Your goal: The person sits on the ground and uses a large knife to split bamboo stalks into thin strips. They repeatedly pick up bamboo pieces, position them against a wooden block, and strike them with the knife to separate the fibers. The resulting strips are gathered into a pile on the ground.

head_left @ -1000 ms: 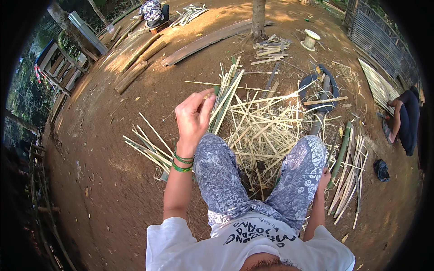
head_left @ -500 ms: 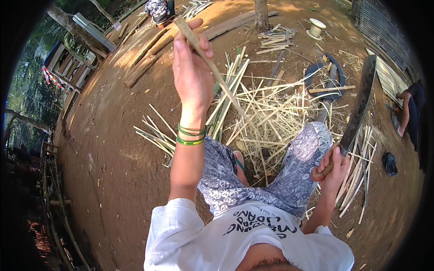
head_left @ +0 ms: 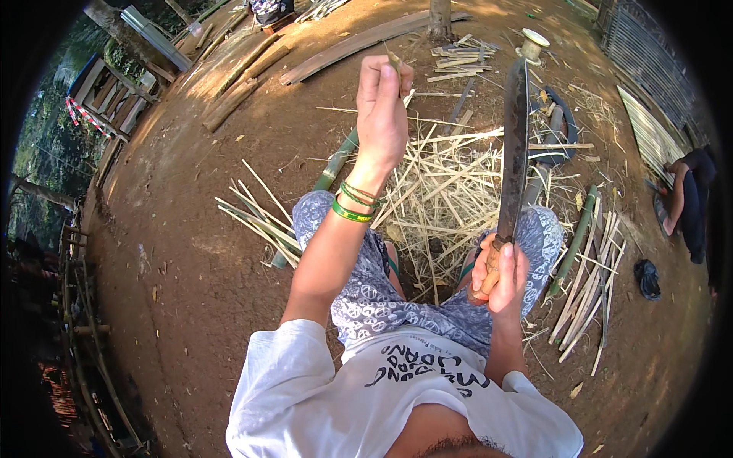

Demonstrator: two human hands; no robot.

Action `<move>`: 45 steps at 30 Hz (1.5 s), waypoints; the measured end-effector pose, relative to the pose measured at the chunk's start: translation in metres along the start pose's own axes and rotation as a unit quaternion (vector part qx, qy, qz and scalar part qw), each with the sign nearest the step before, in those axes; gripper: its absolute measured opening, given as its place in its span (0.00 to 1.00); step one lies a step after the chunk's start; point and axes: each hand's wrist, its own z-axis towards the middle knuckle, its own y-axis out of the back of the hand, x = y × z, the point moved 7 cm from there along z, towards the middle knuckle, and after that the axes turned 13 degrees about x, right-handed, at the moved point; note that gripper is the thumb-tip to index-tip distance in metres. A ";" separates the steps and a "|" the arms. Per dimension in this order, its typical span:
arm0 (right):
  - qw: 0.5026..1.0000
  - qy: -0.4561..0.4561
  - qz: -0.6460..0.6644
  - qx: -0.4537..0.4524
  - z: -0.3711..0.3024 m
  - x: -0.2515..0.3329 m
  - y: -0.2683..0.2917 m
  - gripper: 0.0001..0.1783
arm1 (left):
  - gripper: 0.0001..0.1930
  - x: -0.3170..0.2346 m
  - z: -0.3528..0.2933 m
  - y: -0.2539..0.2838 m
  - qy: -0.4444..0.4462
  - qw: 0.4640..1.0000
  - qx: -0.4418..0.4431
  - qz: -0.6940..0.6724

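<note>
the big knife (head_left: pixel 514 145) points its long dark blade away from the sitter, reaching past the heap's right side. its wooden handle is in the right hand (head_left: pixel 504 281), the fingers wrapped round it in front of the right knee, the forearm rising from a bent elbow near the body. the thin strip (head_left: pixel 394 62) is in the left hand (head_left: pixel 384 111), pinched between thumb and curled fingers; only a short end shows past them. that arm stretches well forward, with green bands (head_left: pixel 351 214) around the wrist. beyond the patterned trousers (head_left: pixel 382 313), a loose heap of pale strips (head_left: pixel 443 187) lies tangled on the brown ground (head_left: pixel 191 305). over on the right i see more cut strips (head_left: pixel 592 290), a black bag (head_left: pixel 647 279) and a crouching person (head_left: pixel 693 202).
</note>
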 end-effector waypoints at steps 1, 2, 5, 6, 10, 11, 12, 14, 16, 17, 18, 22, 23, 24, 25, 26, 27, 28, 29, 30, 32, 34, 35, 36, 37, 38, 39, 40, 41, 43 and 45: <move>1.000 0.002 -0.004 0.008 0.000 0.002 -0.004 0.23 | 0.08 0.006 -0.008 -0.002 0.009 1.000 0.013 0.009; 1.000 0.003 -0.008 0.017 0.001 0.007 -0.008 0.23 | 0.08 0.013 -0.017 -0.003 0.030 0.999 0.011 0.001; 0.999 0.016 -0.017 0.035 0.002 0.010 -0.020 0.26 | 0.07 0.022 -0.039 -0.010 0.081 0.996 0.032 0.028; 0.999 0.014 -0.019 0.040 0.002 0.012 -0.023 0.26 | 0.07 0.026 -0.045 -0.011 0.089 0.995 0.041 0.023; 0.998 0.017 -0.018 0.055 -0.004 0.018 -0.035 0.24 | 0.07 0.028 -0.073 -0.020 0.121 0.991 0.052 -0.005; 0.998 0.017 -0.018 0.055 -0.005 0.019 -0.037 0.23 | 0.06 0.027 -0.079 -0.022 0.125 0.991 0.051 -0.018; 0.996 0.013 -0.012 0.083 -0.005 0.021 -0.040 0.21 | 0.07 0.025 -0.084 -0.026 0.127 0.989 0.062 -0.037; 0.998 0.008 -0.025 0.065 -0.005 0.021 -0.043 0.21 | 0.08 0.024 -0.096 -0.028 0.140 0.987 0.073 -0.034; 0.997 -0.005 -0.044 0.062 -0.003 0.020 -0.047 0.24 | 0.11 0.025 -0.106 -0.028 0.168 0.982 0.074 -0.049; 0.996 -0.008 -0.038 0.080 -0.001 0.019 -0.049 0.25 | 0.14 0.022 -0.107 -0.030 0.173 0.981 0.089 -0.011; 0.994 -0.012 -0.033 0.099 0.001 0.019 -0.050 0.26 | 0.14 0.022 -0.111 -0.027 0.172 0.981 0.088 -0.013; 0.995 -0.002 -0.024 0.097 0.008 0.016 -0.058 0.30 | 0.14 0.025 -0.127 -0.022 0.191 0.977 0.088 -0.026; 0.996 -0.002 -0.015 0.086 0.008 0.016 -0.058 0.30 | 0.15 0.024 -0.129 -0.024 0.192 0.977 0.088 -0.028; 0.996 -0.005 -0.014 0.091 0.009 0.016 -0.059 0.30 | 0.15 0.022 -0.130 -0.026 0.192 0.977 0.088 -0.031; 0.995 -0.007 -0.014 0.095 0.009 0.018 -0.059 0.29 | 0.15 0.020 -0.131 -0.028 0.192 0.977 0.090 -0.034; 0.995 -0.009 -0.013 0.098 0.010 0.020 -0.060 0.29 | 0.15 0.021 -0.132 -0.029 0.197 0.975 0.097 -0.035; 0.995 -0.007 -0.010 0.102 0.010 0.022 -0.061 0.29 | 0.14 0.019 -0.133 -0.028 0.194 0.975 0.098 -0.045; 0.995 -0.005 -0.006 0.103 0.010 0.023 -0.064 0.28 | 0.12 0.018 -0.133 -0.028 0.193 0.975 0.098 -0.056; 0.994 -0.004 -0.003 0.105 0.009 0.023 -0.065 0.27 | 0.10 0.015 -0.133 -0.028 0.191 0.974 0.099 -0.068; 0.994 0.005 -0.006 0.106 0.009 0.023 -0.063 0.26 | 0.15 0.014 -0.133 -0.030 0.207 0.972 0.102 -0.043; 0.994 0.016 -0.023 0.103 0.011 0.023 -0.064 0.25 | 0.15 0.008 -0.126 -0.031 0.187 0.976 0.102 -0.042; 0.994 0.021 -0.040 0.101 0.014 0.023 -0.065 0.25 | 0.16 0.007 -0.124 -0.028 0.175 0.978 0.102 -0.044; 0.993 0.020 -0.049 0.101 0.015 0.023 -0.066 0.25 | 0.15 0.010 -0.124 -0.023 0.170 0.979 0.092 -0.056; 0.993 0.019 -0.058 0.101 0.016 0.022 -0.067 0.25 | 0.13 0.014 -0.124 -0.017 0.166 0.980 0.082 -0.069; 0.993 0.011 -0.046 0.105 0.017 0.020 -0.067 0.25 | 0.12 0.019 -0.123 -0.012 0.162 0.981 0.074 -0.082; 0.993 0.004 -0.034 0.109 0.019 0.017 -0.067 0.26 | 0.15 0.022 -0.120 -0.009 0.153 0.982 0.069 -0.091; 0.993 -0.003 -0.021 0.113 0.020 0.015 -0.067 0.26 | 0.15 0.023 -0.119 -0.007 0.148 0.982 0.068 -0.097; 0.992 -0.011 -0.033 0.118 0.021 0.014 -0.067 0.28 | 0.16 0.024 -0.117 -0.005 0.143 0.982 0.068 -0.103; 0.993 -0.007 -0.031 0.117 0.022 0.014 -0.067 0.29 | 0.16 0.024 -0.115 -0.004 0.139 0.982 0.068 -0.110; 0.993 0.001 -0.027 0.118 0.023 0.012 -0.067 0.31 | 0.16 0.025 -0.108 -0.002 0.136 0.983 0.063 -0.108; 0.992 0.000 -0.029 0.121 0.025 0.010 -0.067 0.34 | 0.16 0.026 -0.104 0.002 0.140 0.982 0.061 -0.111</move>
